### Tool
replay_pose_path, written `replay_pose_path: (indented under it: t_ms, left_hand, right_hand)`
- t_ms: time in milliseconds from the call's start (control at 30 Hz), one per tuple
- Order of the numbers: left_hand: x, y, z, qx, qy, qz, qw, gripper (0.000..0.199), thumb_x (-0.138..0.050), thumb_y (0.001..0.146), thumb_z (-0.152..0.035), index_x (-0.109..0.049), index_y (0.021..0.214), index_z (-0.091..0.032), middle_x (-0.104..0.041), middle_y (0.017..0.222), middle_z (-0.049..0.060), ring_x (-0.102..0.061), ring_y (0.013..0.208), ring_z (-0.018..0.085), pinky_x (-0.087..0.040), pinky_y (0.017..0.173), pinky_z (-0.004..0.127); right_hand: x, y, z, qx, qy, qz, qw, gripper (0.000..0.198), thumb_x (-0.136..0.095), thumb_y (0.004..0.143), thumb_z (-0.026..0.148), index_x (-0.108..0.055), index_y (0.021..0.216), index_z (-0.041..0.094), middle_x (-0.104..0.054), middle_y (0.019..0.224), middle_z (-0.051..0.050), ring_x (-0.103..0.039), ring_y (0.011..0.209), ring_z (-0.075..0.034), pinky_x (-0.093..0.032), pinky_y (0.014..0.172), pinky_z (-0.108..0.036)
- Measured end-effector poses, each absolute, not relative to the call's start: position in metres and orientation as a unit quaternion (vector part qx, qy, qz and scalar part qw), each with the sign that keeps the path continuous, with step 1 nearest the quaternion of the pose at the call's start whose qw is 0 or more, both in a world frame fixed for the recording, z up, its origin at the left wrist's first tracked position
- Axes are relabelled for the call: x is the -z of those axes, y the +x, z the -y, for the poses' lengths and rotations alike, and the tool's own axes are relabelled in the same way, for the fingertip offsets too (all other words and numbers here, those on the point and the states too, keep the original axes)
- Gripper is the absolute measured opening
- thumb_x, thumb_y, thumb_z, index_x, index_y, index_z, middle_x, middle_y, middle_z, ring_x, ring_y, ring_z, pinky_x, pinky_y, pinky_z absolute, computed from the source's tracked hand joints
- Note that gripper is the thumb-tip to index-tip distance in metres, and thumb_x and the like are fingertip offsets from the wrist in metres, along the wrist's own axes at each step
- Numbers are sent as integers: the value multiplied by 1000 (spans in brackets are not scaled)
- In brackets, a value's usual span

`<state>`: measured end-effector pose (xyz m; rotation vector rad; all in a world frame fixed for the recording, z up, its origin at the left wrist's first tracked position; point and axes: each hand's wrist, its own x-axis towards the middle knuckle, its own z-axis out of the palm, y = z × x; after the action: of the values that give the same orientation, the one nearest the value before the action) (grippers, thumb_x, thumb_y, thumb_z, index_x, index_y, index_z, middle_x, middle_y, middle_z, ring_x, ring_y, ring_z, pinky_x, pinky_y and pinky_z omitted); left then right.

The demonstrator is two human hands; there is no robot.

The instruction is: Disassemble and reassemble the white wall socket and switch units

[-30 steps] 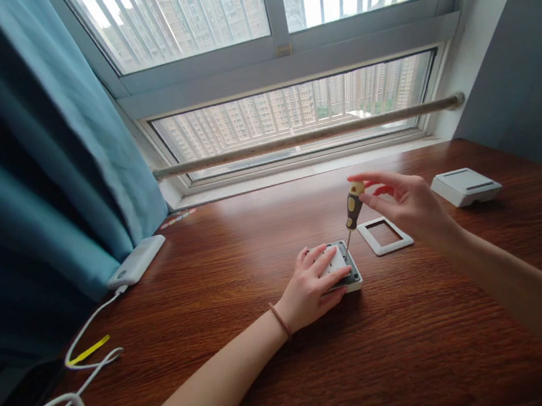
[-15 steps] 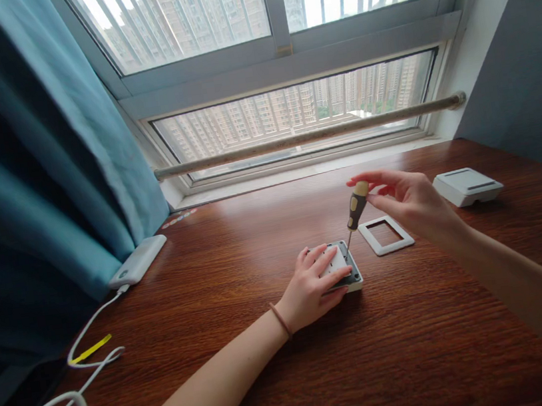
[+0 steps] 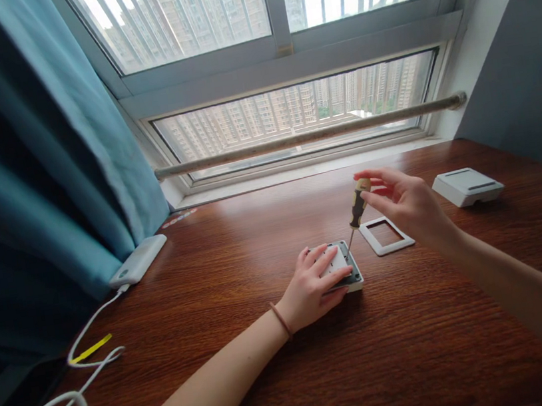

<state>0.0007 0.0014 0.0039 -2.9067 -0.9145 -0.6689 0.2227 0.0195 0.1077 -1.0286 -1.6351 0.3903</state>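
My left hand point(image 3: 311, 286) lies over a white wall socket point(image 3: 356, 276) on the table, its fingers across the face and the thumb along the near side, gripping it. The socket's right part shows a dark grey mounting strip; the fingers cover much of the rest. In my right hand point(image 3: 413, 206) a screwdriver point(image 3: 357, 209) with a dark and yellow handle is pinched near the top of the handle. It leans to the right, and its shaft runs down to the grey strip. The exact contact of the tip is too small to tell. Just right of the socket lies a white cover frame point(image 3: 371, 242).
A white box-like unit point(image 3: 468, 189) sits at the right of the wooden table point(image 3: 255, 380). On the left are a white power strip point(image 3: 140, 260), its white cable point(image 3: 90, 320), a yellow strip point(image 3: 92, 349) and a blue curtain point(image 3: 112, 185). A window with a rail point(image 3: 292, 141) stands behind.
The top of the screwdriver has shifted slightly to the right, and the fingers of my right hand have turned around its handle. My left hand and the socket stay in place.
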Motion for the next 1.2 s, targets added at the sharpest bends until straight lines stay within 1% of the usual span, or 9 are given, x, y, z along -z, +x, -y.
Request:
replay_pose_path:
  t_ms: [167, 333, 433, 600, 667, 867, 967, 1100, 1200]
  left_hand:
    - [-3, 1, -2, 214, -932, 292, 8, 36, -50, 84, -35, -53, 119, -32, -41, 136, 7, -32, 127, 28, -20, 104, 50]
    - [-3, 0, -2, 220, -932, 289, 12, 36, -51, 83, -35, -54, 119, -32, -42, 136, 7, -34, 126, 28, -20, 104, 50]
    - [-4, 0, -2, 224, -931, 289, 13, 35, -52, 83, -34, -55, 118, -31, -43, 135, 8, -35, 126, 28, -21, 104, 50]
    - [-5, 1, -1, 226, -930, 290, 12, 36, -53, 82, -34, -55, 118, -31, -43, 135, 8, -36, 125, 28, -22, 104, 49]
    - [-4, 1, -1, 225, -930, 290, 11, 36, -53, 82, -34, -54, 118, -31, -43, 135, 8, -35, 125, 28, -21, 104, 49]
    - [-3, 1, -2, 223, -931, 289, 13, 36, -52, 83, -34, -54, 118, -32, -43, 135, 8, -35, 126, 28, -21, 104, 50]
    - [-3, 1, -2, 228, -930, 289, 17, 36, -54, 82, -34, -54, 118, -32, -44, 134, 7, -36, 125, 28, -21, 104, 49]
    - [-4, 1, -1, 227, -930, 290, 18, 36, -54, 82, -34, -54, 118, -32, -44, 135, 7, -36, 125, 27, -22, 104, 49]
    - [-4, 1, -1, 223, -931, 290, 15, 36, -52, 83, -35, -54, 118, -32, -43, 135, 7, -35, 126, 28, -21, 104, 49]
  right_hand:
    - [-105, 223, -21, -142, -454, 670, 569, 27, -69, 69, 30, -63, 93, 19, -62, 90, -4, -61, 72, -16, -53, 68, -35]
    - [-109, 224, -22, -267, -389, 682, 559, 36, -63, 75, 24, -56, 110, 20, -64, 102, -7, -62, 91, -19, -52, 81, -37]
    - [-110, 222, -20, -273, -383, 686, 555, 31, -59, 78, 25, -58, 108, 18, -63, 105, -8, -61, 95, -19, -50, 86, -38]
    - [-109, 223, -20, -147, -438, 679, 570, 23, -68, 69, 34, -65, 87, 20, -63, 91, -4, -62, 74, -17, -54, 67, -33]
    - [-109, 224, -21, -149, -446, 674, 570, 23, -70, 68, 34, -65, 85, 20, -64, 84, -3, -62, 70, -16, -54, 65, -33]
    - [-118, 222, -13, -312, -366, 668, 568, 29, -61, 75, 23, -61, 103, 19, -67, 99, -6, -63, 94, -21, -50, 86, -40]
    - [-119, 220, -12, -260, -397, 674, 566, 23, -58, 76, 23, -65, 98, 19, -67, 99, -6, -62, 95, -21, -50, 86, -40]
    - [-113, 223, -17, -155, -442, 675, 570, 21, -66, 71, 31, -68, 89, 20, -65, 95, -6, -63, 80, -19, -54, 70, -35]
    - [-111, 226, -20, -172, -439, 669, 574, 24, -69, 68, 33, -67, 89, 20, -66, 90, -5, -64, 75, -18, -54, 70, -36]
